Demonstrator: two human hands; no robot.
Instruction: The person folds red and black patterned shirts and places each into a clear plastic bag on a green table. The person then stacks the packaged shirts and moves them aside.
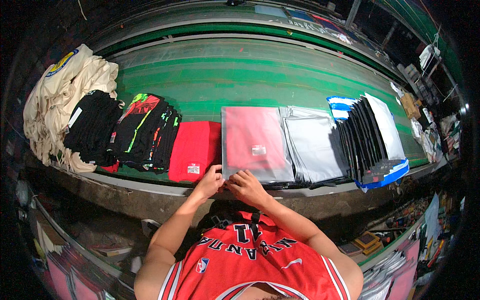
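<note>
A folded red garment with a white label lies inside a frosted plastic bag (258, 168), flat on the table before me. My left hand (210, 183) is at the bag's near left corner, its thumb and fingers pinched together there. Close beside it, my right hand (247, 188) has its fingers curled over the near edge of the same bag. The fingertips partly hide that corner. Just left of the bag is a folded red garment (189, 146) with a label. On the right, several frosted bags (311, 146) lie in a loose overlapping pile.
Folded black garments with bright patterns (140, 131), plain black garments (92, 127) and a cream cloth heap (71, 101) fill the left. A row of packed black garments (365, 131) in a blue-and-white bag stands right. The green table's near edge (150, 186) runs below my hands.
</note>
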